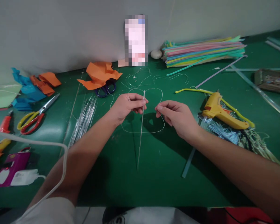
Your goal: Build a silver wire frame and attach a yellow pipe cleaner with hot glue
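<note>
Head view: the wire shape (142,124) is held up over the green table (163,174), in front of the person and between the 2 hands. Whether its lower end touches the table, I cannot tell. I judge it very light, and springy rather than soft: the thin loops probably bend under a small pressure and keep this bend, so the outline is easy to spoil. The metal may be smooth and could turn between the fingers. The better place to take hold is the stem, close to its top, because there it looks thicker and stiffer; the loops ask only for a light touch.

It looks silvery and fine, with rounded loops that open to the left and to the right, like wings, and a straight stem which runs down toward the near edge.

The left hand (132,104) pinches the stem just below its top, between thumb and fingers. The right hand (174,112) has thumb and forefinger pressed together, pinching the right side of the loops.

Farther out, a bundle of straight wires (84,116) lies to the left, orange paper (101,74) behind the left hand, a yellow glue gun (224,113) to the right, and coloured sticks (203,53) at the back.
</note>
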Demonstrator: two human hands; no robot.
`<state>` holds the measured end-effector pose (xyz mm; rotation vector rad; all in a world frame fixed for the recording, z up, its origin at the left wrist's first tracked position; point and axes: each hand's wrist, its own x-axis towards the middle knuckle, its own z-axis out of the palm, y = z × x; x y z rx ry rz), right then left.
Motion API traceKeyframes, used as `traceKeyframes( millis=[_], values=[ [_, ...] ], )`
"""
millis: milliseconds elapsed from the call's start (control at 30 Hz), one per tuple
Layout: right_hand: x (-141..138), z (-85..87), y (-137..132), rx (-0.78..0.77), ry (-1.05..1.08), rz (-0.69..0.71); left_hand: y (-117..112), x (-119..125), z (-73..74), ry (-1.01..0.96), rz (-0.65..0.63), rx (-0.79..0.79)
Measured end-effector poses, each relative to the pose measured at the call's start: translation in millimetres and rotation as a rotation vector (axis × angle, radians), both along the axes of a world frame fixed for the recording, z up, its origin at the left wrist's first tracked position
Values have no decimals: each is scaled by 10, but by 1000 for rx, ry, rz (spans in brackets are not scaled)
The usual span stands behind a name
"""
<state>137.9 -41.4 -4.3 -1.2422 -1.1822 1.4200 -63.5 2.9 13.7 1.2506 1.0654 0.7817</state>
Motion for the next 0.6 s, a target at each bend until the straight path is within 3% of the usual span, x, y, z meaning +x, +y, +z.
traceKeyframes(
  millis=[600],
  values=[
    [-2,-5,-29,-30,8,36,65,-44,-25,-109,82,9]
  ],
)
